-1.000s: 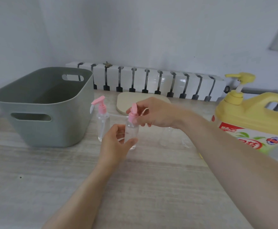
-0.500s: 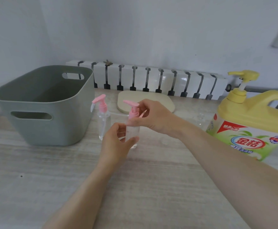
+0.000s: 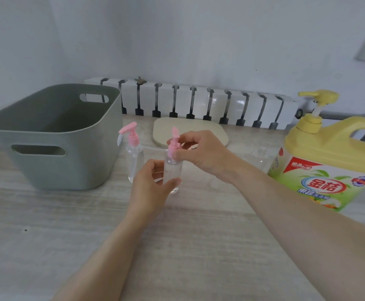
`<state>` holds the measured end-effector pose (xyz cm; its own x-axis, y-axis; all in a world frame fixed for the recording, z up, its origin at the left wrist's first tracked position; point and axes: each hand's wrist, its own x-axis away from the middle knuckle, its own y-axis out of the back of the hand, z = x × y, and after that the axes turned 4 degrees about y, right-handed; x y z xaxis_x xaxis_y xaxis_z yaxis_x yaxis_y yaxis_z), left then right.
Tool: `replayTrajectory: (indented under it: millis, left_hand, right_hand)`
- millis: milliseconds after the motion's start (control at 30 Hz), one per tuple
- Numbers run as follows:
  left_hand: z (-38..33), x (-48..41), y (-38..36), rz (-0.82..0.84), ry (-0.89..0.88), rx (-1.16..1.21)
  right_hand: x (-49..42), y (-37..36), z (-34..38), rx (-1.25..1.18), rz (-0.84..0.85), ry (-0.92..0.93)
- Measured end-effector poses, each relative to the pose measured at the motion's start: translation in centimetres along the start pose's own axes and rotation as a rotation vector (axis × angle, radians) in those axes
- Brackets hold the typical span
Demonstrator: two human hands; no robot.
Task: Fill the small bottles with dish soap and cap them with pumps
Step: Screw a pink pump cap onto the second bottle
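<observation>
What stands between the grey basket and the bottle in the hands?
Another small bottle with a pink pump, upright, in the head view.

Pink pump [image 3: 173, 144], grey-green basket [image 3: 53, 148]

The person's left hand [image 3: 149, 183] and right hand [image 3: 203, 153] are bare. The left forearm [image 3: 112, 253] and right forearm [image 3: 296, 213] are uncovered right to the near edge.
</observation>
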<state>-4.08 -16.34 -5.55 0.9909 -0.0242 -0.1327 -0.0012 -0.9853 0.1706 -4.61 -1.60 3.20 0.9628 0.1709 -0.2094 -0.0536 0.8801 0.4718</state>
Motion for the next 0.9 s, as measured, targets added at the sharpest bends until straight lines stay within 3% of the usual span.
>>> replayTrajectory:
  millis: [233,433,667,800,900]
  left_hand:
    - [0.0,0.1,0.0,0.001,-0.002,0.015]
    - [0.2,-0.1,0.0,0.006,-0.004,0.019]
    - [0.1,-0.1,-0.1,-0.006,-0.009,0.012]
    - [0.1,-0.1,-0.1,-0.003,-0.005,0.012]
    - [0.2,-0.1,0.0,0.003,-0.001,0.012]
  right_hand:
    - [-0.2,-0.6,-0.4,-0.003,-0.094,-0.002]
    - [0.0,0.0,-0.3,-0.026,0.035,0.01]
    - [-0.4,-0.9,-0.4,0.085,-0.129,-0.033]
    - [-0.1,-0.3,0.0,0.024,0.043,-0.022]
    - [0.0,0.3,0.2,0.08,0.026,0.006]
